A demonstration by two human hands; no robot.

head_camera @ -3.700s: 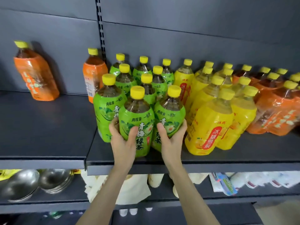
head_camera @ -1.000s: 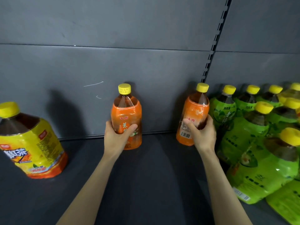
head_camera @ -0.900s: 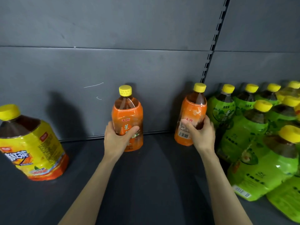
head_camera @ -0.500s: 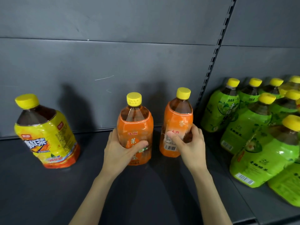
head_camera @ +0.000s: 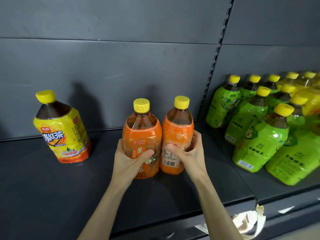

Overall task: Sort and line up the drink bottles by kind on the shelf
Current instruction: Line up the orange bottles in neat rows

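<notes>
While side by side, orange bottles (head_camera: 142, 134) (one each) within curled fingers (head_camera: 196, 142)

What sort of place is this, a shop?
Probably a shop, or a mock-up of one: a dark metal shelf with a slotted upright, rows of identical green-label tea bottles, and a barcode on the orange-label bottle in the right hand.

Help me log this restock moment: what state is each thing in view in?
left orange bottle, capped, upright, held by the left hand.
right orange bottle, capped, upright, barcode facing out, held by the right hand, close beside the other.
yellow-label bottle, capped, standing alone at the left, untouched.
green bottles, capped, grouped in rows at the right, untouched.
</notes>
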